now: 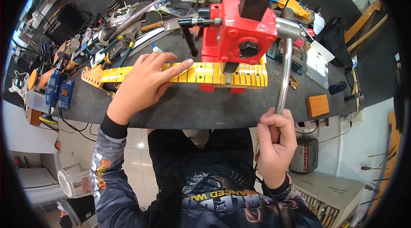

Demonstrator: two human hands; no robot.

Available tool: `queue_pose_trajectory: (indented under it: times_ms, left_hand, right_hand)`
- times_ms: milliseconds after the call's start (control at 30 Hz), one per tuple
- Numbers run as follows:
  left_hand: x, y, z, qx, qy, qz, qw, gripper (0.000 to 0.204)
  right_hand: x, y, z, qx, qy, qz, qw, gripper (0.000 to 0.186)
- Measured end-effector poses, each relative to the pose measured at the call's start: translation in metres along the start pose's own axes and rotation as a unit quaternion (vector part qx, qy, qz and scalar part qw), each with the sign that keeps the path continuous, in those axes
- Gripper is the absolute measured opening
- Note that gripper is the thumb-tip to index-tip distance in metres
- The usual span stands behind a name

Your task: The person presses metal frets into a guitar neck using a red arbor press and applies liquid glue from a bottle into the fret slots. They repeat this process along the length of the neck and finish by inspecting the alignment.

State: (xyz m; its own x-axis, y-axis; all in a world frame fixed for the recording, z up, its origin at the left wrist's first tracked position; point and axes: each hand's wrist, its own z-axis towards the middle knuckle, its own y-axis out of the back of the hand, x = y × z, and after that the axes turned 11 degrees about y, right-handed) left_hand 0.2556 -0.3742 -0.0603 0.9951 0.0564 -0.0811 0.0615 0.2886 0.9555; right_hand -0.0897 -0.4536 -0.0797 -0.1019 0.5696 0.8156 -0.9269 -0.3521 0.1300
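A yellow guitar neck [200, 74] with dark dots and metal frets lies across the bench, its headstock [92, 76] to the left. My left hand [143, 74] grips the neck from above, index finger stretched along the fretboard. Over the neck's right part stands a red arbor press [233, 35], its dark ram [231, 67] reaching down to the frets; I cannot tell whether it touches. My right hand [278, 142] is closed round the lower end of the press's steel lever [285, 74], which hangs toward me at the right.
Behind the neck lie pliers [127, 52], a hammer [160, 25], cables and other tools. A blue rotary tool [53, 87] is at the left. An orange block with holes [317, 105] sits near the bench's right front edge. Another guitar neck [361, 20] leans at the far right.
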Motion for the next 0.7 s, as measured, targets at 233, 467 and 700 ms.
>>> queue_pose_trajectory:
  times_ms: [233, 467, 700]
  left_hand:
    - [0.008, -0.009, -0.003, 0.009, -0.017, 0.007, 1.000, 0.084]
    - [0.012, -0.008, -0.008, -0.005, -0.017, 0.013, 1.000, 0.083]
    - [0.009, -0.009, -0.005, -0.007, -0.021, -0.002, 1.000, 0.089]
  right_hand:
    - [0.035, 0.035, 0.024, 0.070, -0.100, 0.211, 0.970, 0.035]
    - [0.077, 0.031, 0.196, 0.119, 0.147, 0.097, 0.977, 0.049]
    - [-0.058, 0.004, 0.339, 0.300, -0.017, -0.193, 0.934, 0.042]
